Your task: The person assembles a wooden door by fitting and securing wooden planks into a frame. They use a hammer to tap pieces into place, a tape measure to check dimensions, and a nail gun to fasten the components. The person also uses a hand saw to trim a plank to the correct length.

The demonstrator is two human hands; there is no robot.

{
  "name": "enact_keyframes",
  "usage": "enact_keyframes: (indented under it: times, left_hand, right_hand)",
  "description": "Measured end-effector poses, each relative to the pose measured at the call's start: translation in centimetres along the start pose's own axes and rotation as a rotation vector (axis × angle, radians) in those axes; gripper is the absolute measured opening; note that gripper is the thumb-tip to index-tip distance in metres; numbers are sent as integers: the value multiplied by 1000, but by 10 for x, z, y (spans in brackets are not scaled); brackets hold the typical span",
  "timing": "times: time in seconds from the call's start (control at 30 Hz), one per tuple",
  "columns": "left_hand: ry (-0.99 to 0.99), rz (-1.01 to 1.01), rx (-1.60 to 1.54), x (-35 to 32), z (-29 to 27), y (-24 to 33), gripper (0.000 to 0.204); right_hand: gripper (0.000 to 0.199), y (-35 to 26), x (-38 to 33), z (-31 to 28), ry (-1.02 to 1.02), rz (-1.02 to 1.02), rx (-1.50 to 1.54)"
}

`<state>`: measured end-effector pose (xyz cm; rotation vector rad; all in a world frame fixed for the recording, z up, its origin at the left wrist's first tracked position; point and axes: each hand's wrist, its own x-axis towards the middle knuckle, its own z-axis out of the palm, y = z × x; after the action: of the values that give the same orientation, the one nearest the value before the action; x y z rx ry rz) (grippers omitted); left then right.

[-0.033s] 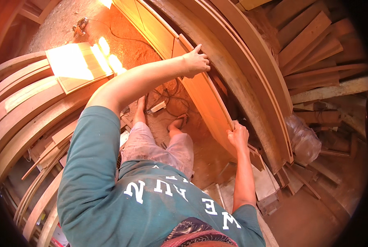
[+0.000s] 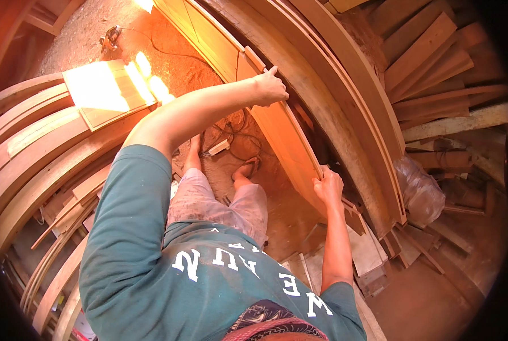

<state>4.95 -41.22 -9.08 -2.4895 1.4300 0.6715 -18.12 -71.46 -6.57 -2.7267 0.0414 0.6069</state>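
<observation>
A long, smooth wooden panel [image 2: 274, 133] stands on edge in front of me, running from the upper left toward my right side. Over its top edge bends my left hand [image 2: 270, 88], arm stretched far forward; one digit sticks out, and the others curl down behind the edge, partly hidden. Nearer to me, my right hand [image 2: 328, 186] is closed around the same edge, thumb on the near face. Just beyond my left hand, a short wooden strip [image 2: 255, 59] lies along the top edge.
Behind the panel runs a thick curved beam [image 2: 322, 102]. Curved timbers [image 2: 55, 170] are stacked at left, with a flat board [image 2: 134, 85] on top. A corded power tool [image 2: 110, 41] and tangled cables [image 2: 240, 136] lie on the dusty floor. Loose planks [image 2: 422, 62] and a plastic-wrapped bundle [image 2: 418, 193] sit at right.
My left hand has shifted very slightly toward me along the panel's edge, its fingers drawn in a little. My right hand and the panel look the same.
</observation>
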Motion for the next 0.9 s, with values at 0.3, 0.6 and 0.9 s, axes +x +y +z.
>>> enact_keyframes:
  times: [0.3,0.6,0.9]
  left_hand:
    - [27,170,76,21,-4,-10,15]
    - [76,198,115,25,-13,-18,12]
    - [114,152,29,15,4,-29,11]
  right_hand:
    - [33,13,11,4,17,3,14]
    - [31,20,22,6,44,-5,11]
    - [26,14,35,15,85,-49,-17]
